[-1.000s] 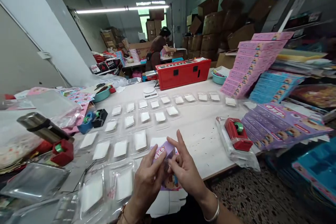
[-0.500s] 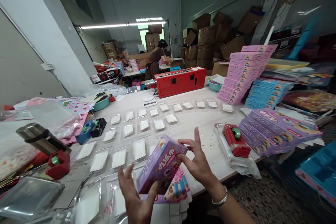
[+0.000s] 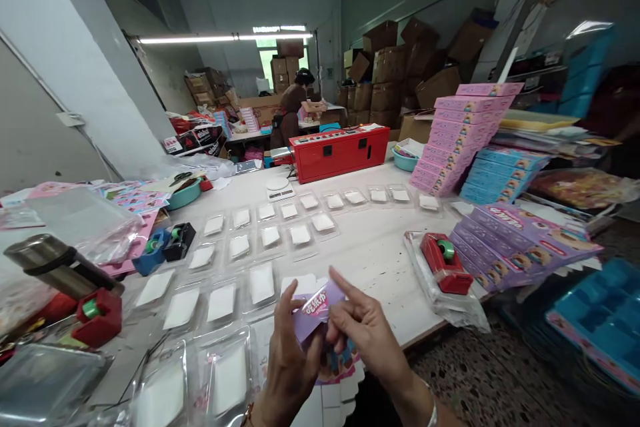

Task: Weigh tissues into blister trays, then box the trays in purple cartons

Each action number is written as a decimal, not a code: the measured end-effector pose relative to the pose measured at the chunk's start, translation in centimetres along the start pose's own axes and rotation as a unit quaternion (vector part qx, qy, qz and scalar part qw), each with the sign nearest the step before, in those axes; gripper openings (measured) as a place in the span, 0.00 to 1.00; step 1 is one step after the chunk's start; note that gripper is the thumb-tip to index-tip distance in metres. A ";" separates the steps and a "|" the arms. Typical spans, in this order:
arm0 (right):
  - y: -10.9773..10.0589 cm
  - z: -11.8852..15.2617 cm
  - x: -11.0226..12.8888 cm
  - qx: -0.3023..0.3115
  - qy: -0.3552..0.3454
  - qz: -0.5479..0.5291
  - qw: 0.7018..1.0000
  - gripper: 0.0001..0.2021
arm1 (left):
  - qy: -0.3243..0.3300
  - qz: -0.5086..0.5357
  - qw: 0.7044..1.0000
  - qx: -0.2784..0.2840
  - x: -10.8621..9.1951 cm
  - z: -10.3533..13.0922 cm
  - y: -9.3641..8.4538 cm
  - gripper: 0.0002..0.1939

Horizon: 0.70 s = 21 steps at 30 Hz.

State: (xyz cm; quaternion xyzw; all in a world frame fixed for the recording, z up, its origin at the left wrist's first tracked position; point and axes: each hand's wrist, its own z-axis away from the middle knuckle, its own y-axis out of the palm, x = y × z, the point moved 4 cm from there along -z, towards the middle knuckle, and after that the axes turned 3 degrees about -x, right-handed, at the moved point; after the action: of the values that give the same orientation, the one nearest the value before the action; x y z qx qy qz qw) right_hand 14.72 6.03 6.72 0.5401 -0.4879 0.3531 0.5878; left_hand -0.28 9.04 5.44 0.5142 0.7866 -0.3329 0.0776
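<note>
A purple printed carton (image 3: 311, 321) is held up in front of me, tilted, with its lower part hidden behind my fingers. My left hand (image 3: 295, 350) grips its left side between thumb and fingers. At the right side my right hand (image 3: 367, 327) pinches the carton with bent fingers, its index finger stretched out along the top. Beneath both hands, flat printed cartons (image 3: 337, 373) lie fanned at the table edge. To the left of them stand clear plastic trays holding white pads (image 3: 230, 380).
More trays with white pads (image 3: 270, 235) run in rows across the table. Tape dispensers (image 3: 446, 261) stand on both sides. Purple cartons (image 3: 520, 247) and pink boxes (image 3: 457, 137) are stacked on the right. A red machine (image 3: 340, 153) sits behind; a person (image 3: 295, 107) works farther back.
The left hand, previously spread beside the carton, has closed on it. The carton has turned and is foreshortened between both hands. The right hand has shifted down and its fingers have curled more.
</note>
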 end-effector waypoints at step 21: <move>-2.4 3.5 1.5 0.015 -0.077 -0.123 0.989 0.38 | -0.057 -0.023 0.995 0.083 0.5 -0.8 -0.7 0.35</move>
State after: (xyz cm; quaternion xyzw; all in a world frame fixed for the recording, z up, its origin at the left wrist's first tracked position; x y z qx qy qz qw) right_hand 16.74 2.06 7.23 0.6303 -0.4562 0.2429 0.5793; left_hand -0.88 9.72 6.13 0.4805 0.7622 -0.4278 0.0717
